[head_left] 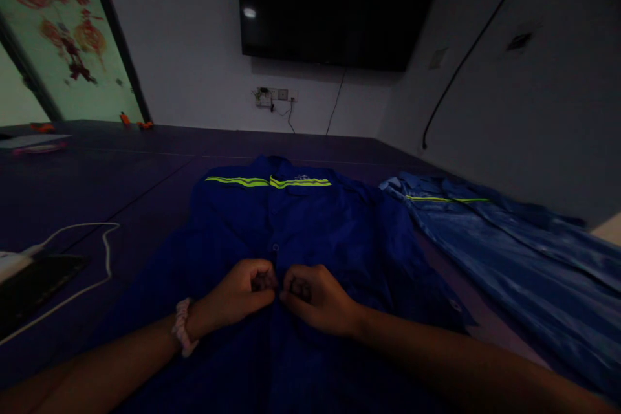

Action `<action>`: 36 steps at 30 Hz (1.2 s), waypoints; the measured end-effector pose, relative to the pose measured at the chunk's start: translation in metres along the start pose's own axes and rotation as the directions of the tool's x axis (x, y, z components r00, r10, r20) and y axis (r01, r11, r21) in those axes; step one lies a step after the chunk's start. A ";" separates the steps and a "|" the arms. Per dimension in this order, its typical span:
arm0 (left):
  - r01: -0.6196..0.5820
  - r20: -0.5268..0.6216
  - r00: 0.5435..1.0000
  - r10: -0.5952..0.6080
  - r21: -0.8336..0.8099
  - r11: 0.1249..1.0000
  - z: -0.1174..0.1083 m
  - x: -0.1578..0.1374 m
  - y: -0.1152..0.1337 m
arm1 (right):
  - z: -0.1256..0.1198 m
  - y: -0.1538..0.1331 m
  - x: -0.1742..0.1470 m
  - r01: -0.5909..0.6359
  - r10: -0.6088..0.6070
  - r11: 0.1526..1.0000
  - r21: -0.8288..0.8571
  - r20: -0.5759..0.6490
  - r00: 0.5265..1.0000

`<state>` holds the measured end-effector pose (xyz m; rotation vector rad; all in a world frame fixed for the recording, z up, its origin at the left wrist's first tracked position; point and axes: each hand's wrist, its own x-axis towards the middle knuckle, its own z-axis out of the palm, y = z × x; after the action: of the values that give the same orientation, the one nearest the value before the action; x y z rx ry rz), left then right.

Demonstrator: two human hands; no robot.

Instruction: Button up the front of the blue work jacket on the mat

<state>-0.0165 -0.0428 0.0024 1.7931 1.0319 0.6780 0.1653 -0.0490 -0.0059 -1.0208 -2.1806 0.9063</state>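
Observation:
A dark blue work jacket (pixel 330 226) with yellow reflective stripes lies spread out, its collar at the far end. My left hand (pixel 247 288), a pale scrunchie (pixel 183 326) around its wrist, is closed at the jacket's front placket. Close beside it, my right hand (pixel 313 297) is closed too, fingers curled at the same placket. Both hands appear to pinch the front of the jacket, though the bit between the fingertips is too dark to make out. A button (pixel 275 248) shows on the placket just beyond the hands.
On the right lies a lighter blue garment (pixel 485 239) with a yellow stripe. A white cable (pixel 107 252) and a dark phone-like slab (pixel 43 284) are at left. Beyond the purple surface (pixel 160 162), a large screen (pixel 334 6) hangs above wall sockets (pixel 276 96).

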 end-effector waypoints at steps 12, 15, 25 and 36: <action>0.024 -0.012 1.000 -0.024 -0.003 1.000 0.002 -0.002 0.006 | 0.000 0.000 0.000 -0.002 0.002 0.998 -0.069 -0.006 1.000; 0.043 -0.004 0.999 -0.043 -0.012 0.999 0.002 -0.002 0.006 | 0.000 0.000 0.000 -0.003 0.002 0.996 -0.095 -0.010 1.000; 0.083 0.033 0.996 -0.083 0.004 0.997 0.003 -0.002 0.008 | 0.001 0.002 -0.002 -0.007 0.006 0.981 -0.193 -0.003 1.000; 0.105 0.060 0.993 -0.103 -0.039 0.994 0.002 -0.001 0.004 | 0.000 -0.002 -0.003 0.013 -0.015 0.970 -0.244 -0.008 1.000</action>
<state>-0.0140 -0.0453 0.0048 1.7004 1.0567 0.5760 0.1662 -0.0519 -0.0052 -1.1187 -2.3292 0.6353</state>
